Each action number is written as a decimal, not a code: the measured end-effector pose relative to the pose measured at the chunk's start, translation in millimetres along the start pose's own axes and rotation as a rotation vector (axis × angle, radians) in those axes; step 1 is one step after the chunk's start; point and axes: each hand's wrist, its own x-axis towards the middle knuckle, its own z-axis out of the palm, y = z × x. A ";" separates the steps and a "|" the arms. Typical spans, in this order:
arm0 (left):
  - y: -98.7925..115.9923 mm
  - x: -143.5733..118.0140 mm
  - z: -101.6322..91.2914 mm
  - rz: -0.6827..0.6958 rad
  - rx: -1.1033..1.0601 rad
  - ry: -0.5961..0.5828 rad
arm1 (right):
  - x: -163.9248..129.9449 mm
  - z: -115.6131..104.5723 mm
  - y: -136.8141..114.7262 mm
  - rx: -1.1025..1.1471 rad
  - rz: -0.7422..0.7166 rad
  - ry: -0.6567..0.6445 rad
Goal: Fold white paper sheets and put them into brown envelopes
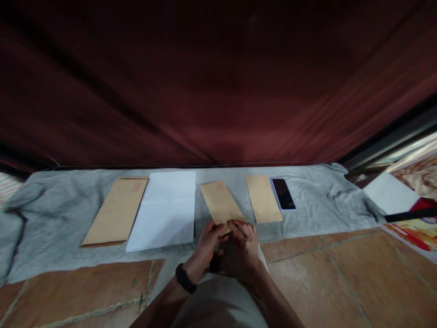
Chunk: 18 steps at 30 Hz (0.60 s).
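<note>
A brown paper envelope [221,200] lies slanted in front of me on a grey cloth, its near end between my two hands. My left hand [209,240] pinches the left side of that end, and a dark band circles the wrist. Close beside it, my right hand [245,241] grips the same end, fingertips almost meeting the left ones. To the right is another brown envelope [263,198], lying flat. On the left rest a stack of white paper sheets [167,209] and a stack of larger-looking brown envelopes [118,212].
A phone [283,194] with a dark screen lies right of the flat envelope. The grey cloth [321,200] spreads over a tiled floor [314,278]. Dark red fabric [218,91] hangs behind it. At far right are a white sheet [392,193] and colourful printed material [414,234].
</note>
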 end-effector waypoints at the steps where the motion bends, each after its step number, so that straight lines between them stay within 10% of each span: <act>1: -0.8 2.3 -4.7 -0.012 0.040 0.015 | -3.6 3.1 -1.2 0.031 0.011 -0.007; 9: 4.6 24.2 -26.9 0.053 0.216 0.045 | -12.6 14.9 16.6 0.288 0.251 0.153; 18: 8.6 28.7 -36.3 0.072 0.252 -0.012 | 24.9 7.9 24.0 1.011 0.827 -0.022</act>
